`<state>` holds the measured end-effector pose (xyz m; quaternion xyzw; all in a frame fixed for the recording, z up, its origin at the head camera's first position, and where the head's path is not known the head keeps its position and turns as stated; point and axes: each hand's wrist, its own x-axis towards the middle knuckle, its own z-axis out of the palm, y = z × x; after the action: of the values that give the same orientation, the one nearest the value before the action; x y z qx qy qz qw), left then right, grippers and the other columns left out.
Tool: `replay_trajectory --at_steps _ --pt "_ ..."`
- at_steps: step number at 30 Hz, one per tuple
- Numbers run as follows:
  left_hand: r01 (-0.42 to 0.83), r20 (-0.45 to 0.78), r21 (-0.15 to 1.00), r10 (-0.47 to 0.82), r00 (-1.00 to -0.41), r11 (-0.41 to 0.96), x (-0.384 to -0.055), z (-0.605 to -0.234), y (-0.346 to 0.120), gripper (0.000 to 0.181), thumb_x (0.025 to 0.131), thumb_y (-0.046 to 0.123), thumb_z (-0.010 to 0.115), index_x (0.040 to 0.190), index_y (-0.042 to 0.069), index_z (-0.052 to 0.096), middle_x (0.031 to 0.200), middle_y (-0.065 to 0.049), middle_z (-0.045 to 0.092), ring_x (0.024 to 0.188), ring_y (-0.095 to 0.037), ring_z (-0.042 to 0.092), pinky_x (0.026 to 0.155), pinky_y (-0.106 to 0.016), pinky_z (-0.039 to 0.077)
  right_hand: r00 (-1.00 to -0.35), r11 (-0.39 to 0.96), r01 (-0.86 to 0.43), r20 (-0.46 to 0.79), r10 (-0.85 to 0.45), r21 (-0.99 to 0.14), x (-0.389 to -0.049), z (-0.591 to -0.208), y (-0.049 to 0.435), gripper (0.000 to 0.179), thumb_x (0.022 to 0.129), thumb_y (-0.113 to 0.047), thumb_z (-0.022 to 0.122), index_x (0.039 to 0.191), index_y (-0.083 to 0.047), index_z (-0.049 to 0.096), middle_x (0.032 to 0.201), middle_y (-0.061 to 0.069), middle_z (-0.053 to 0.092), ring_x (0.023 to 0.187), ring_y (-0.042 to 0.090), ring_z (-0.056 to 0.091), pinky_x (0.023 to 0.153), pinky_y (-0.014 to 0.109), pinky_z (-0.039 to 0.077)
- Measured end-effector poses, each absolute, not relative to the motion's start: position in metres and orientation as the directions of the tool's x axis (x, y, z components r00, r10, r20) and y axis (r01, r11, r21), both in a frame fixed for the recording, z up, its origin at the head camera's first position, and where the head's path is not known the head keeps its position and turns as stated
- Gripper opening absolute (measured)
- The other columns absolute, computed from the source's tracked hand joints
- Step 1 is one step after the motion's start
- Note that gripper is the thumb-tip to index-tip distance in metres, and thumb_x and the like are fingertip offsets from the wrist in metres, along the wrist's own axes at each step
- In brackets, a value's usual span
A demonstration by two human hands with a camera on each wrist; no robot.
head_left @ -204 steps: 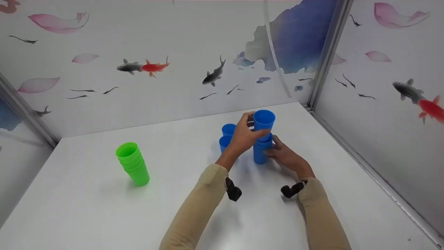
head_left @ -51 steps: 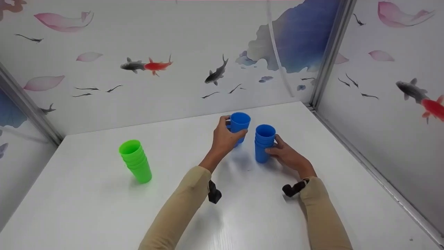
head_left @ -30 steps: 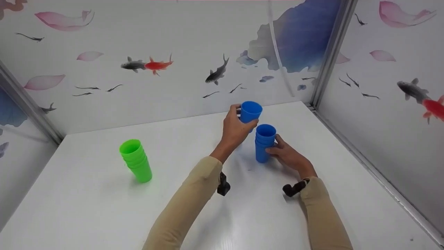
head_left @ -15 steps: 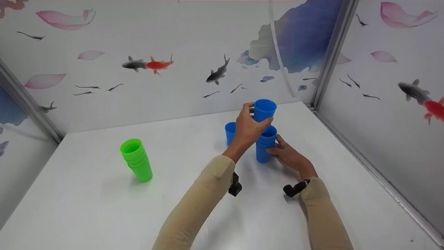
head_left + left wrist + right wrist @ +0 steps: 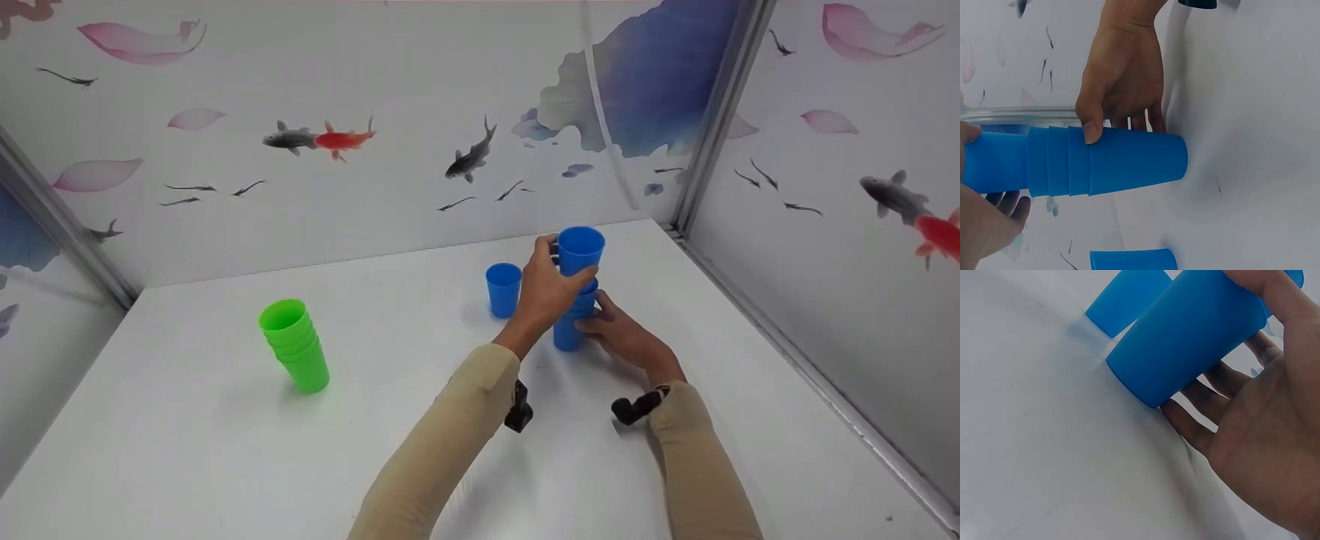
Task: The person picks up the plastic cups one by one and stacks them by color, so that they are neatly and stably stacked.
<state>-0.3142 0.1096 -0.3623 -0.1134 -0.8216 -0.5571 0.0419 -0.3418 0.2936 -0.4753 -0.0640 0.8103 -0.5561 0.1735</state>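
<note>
In the head view my left hand grips a blue cup by its upper part. That cup's lower end is inside the top of a blue cup stack, as the left wrist view also shows. My right hand holds the stack upright on the table from the right, thumb in front and fingers behind. Several rims show along the stack in the left wrist view. A single blue cup stands on the table just left of my left hand.
A stack of green cups stands on the left of the white table, leaning slightly. Printed wall panels enclose the back and sides. A metal corner post rises at the back right.
My left hand has carried a blue cup from beside the lone cup rightward over the stack, then lowered it into the top. The right hand has stayed on the stack.
</note>
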Motion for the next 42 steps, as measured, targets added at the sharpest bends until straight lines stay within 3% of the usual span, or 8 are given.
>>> replay_trajectory --at_steps 8,19,33,42 --pt "0.247 0.204 0.915 0.162 -0.965 0.319 -0.315 -0.369 0.109 0.069 0.093 0.027 0.072 0.151 0.015 0.035 0.15 -0.009 0.051 0.141 -0.025 0.049 0.115 -0.045 0.044 -0.912 0.196 0.015 -0.094 -0.398 -0.98 -0.341 -0.478 0.292 0.101 0.098 -0.035 0.064 0.16 -0.029 -0.016 0.171 0.012 -0.004 0.158 0.037 0.005 0.126 0.056 0.014" --pt "0.28 0.243 0.902 0.149 -0.959 0.329 -0.323 -0.371 0.097 0.072 0.094 0.029 0.071 0.153 0.015 0.032 0.153 -0.008 0.048 0.141 -0.023 0.047 0.114 -0.043 0.045 -0.918 0.245 0.029 -0.123 -0.377 -0.969 -0.345 -0.48 0.292 0.104 0.096 -0.045 0.064 0.16 -0.028 -0.017 0.171 0.011 -0.004 0.158 0.038 0.002 0.126 0.057 0.011" --pt "0.308 0.308 0.849 0.073 -0.949 0.43 -0.352 -0.39 0.06 0.071 0.09 0.024 0.075 0.15 0.013 0.039 0.152 -0.012 0.046 0.144 -0.028 0.043 0.118 -0.045 0.039 -0.925 0.233 0.059 -0.141 -0.352 -0.971 -0.343 -0.478 0.291 0.11 0.094 -0.045 0.066 0.159 -0.023 -0.02 0.17 0.012 -0.009 0.157 0.039 -0.004 0.126 0.058 0.009" --pt "0.183 0.2 0.879 0.009 -0.98 0.441 -0.365 -0.414 0.046 0.075 0.09 0.027 0.075 0.154 0.014 0.036 0.16 -0.01 0.038 0.149 -0.029 0.037 0.121 -0.049 0.035 -0.92 0.213 0.073 -0.148 -0.362 -0.974 -0.343 -0.476 0.29 0.109 0.096 -0.04 0.065 0.158 -0.02 -0.023 0.17 0.013 -0.013 0.157 0.038 -0.006 0.126 0.056 0.008"
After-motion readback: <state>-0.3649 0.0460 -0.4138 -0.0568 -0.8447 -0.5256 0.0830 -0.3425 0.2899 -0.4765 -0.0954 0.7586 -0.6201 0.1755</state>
